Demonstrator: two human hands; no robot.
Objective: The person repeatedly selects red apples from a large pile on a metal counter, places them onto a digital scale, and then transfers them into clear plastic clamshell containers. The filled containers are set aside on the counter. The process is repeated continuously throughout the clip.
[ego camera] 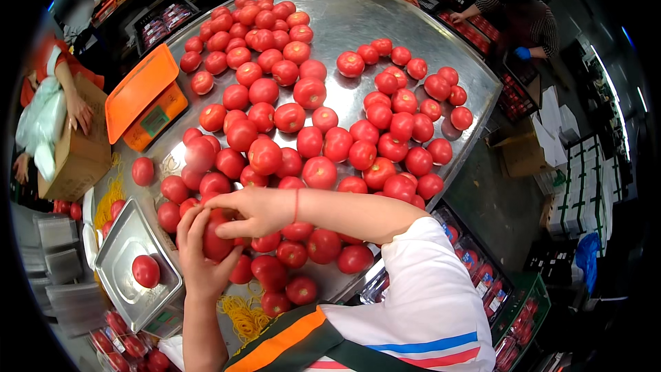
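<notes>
A large red tomato (215, 242) sits between my two hands, above the near left part of the pile. Around its left and lower sides curve the fingers and thumb of my left hand (199, 261). My right hand (253, 213), with a thin red string at the wrist, reaches across from the right and grips the same tomato from above. Just left of my hands stands a scale with a steel pan (121, 284); one tomato (146, 271) lies on the pan. Many loose tomatoes (264, 155) spread over the steel table (356, 10) beyond my hands.
An orange scale (144, 95) stands at the table's left edge. Yellow rubber bands (245, 318) lie by my left forearm. Packed tomatoes (121, 343) are at lower left, clear plastic trays (57, 237) above them. A person holds a cardboard box (77, 139); another works at crates (475, 31).
</notes>
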